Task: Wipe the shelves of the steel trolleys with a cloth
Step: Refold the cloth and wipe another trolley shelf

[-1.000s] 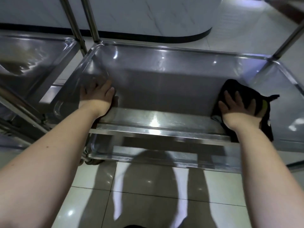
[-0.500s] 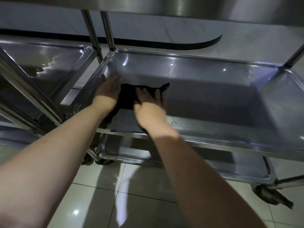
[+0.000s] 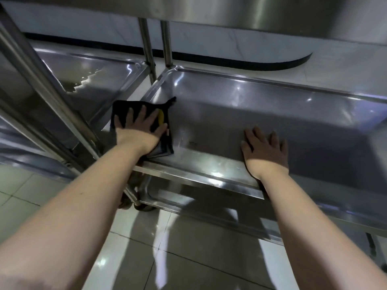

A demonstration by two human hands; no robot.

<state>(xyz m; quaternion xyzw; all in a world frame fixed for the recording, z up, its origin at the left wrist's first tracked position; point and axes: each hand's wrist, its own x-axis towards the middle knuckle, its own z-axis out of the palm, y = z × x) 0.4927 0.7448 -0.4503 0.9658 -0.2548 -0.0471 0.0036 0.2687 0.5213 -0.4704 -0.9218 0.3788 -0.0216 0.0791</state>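
I see a steel trolley shelf (image 3: 261, 114) with a raised rim, its surface shiny and streaked with light. Above it runs the underside of an upper shelf (image 3: 230, 11). A second trolley shelf (image 3: 88, 80) stands just beside it on the left, with a wet patch on it. Below is a glossy tiled floor (image 3: 188, 258), and a pale wall with a dark base strip (image 3: 230, 61) lies beyond. Two upright posts (image 3: 156, 45) rise at the far left corner. Most of the shelf, from the middle rightward, lies bare. My left hand (image 3: 138, 130) lies flat with fingers spread, pressing on the dark cloth (image 3: 146, 126) at the shelf's left end, near the front rim; a yellow spot shows on the cloth. My right hand (image 3: 265, 149) rests palm-down, released and holding nothing, on the shelf by the front edge.
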